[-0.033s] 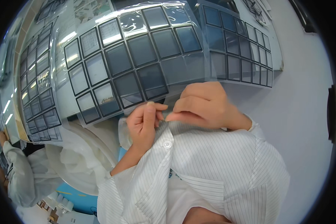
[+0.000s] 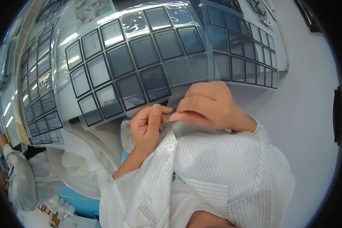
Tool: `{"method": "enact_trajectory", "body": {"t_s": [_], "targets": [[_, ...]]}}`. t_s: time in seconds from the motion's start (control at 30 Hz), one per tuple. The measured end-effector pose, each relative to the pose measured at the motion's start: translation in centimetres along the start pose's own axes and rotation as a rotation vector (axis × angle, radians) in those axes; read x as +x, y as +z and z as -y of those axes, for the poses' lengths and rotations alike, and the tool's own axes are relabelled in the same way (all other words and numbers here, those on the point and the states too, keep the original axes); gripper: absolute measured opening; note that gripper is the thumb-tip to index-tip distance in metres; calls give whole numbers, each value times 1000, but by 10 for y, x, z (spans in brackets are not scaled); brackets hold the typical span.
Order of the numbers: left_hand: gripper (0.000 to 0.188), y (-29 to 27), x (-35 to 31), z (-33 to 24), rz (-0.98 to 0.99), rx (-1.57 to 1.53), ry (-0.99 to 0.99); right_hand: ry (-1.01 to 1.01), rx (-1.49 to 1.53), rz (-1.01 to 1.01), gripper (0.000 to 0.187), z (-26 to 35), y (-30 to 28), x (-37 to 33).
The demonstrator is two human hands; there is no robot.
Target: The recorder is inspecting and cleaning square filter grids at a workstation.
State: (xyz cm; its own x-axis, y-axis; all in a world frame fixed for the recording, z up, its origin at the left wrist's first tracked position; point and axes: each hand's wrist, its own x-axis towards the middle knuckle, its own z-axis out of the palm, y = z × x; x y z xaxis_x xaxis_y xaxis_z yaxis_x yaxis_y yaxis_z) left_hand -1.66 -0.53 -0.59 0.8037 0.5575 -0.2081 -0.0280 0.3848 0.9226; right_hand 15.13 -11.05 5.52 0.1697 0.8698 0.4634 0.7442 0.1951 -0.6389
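Head view: left hand [image 2: 144, 125] and right hand [image 2: 212, 106] curl near black-framed clear sheet [image 2: 135, 71], grip contents indiscernible.

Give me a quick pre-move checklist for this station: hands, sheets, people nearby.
1. Both own hands in view: ok, left hand and right hand close together in front of the middle sheet.
2. Pinched item identified: cannot tell; anything between the fingertips is too small or hidden.
3. Black frames across the whole middle sheet: not ok, its near right corner shows bare film.
4. Right hand off the sheet: cannot tell; it overlaps the near edge in this view, contact unclear.
5. Co-worker's hand out of the way: ok, at the far left, well apart.
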Motion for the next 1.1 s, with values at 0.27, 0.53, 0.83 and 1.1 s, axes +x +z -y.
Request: {"method": "enact_trajectory", "body": {"t_s": [0.27,0.53,0.83,1.1], "targets": [[8,3,11,-50,335,373,332,92,-99,-116,21,-4,-12,0],[24,-2,46,-85,-255,921,584,75,-122,-179,21,-13,-11,-5],[44,-23,28,-74,-299,1731,582,51,-63,-188,22,-24,-8,-11],[33,-32,36,-77,-324,1487,782,54,-39,-160,24,-30,-9,-12]]}}
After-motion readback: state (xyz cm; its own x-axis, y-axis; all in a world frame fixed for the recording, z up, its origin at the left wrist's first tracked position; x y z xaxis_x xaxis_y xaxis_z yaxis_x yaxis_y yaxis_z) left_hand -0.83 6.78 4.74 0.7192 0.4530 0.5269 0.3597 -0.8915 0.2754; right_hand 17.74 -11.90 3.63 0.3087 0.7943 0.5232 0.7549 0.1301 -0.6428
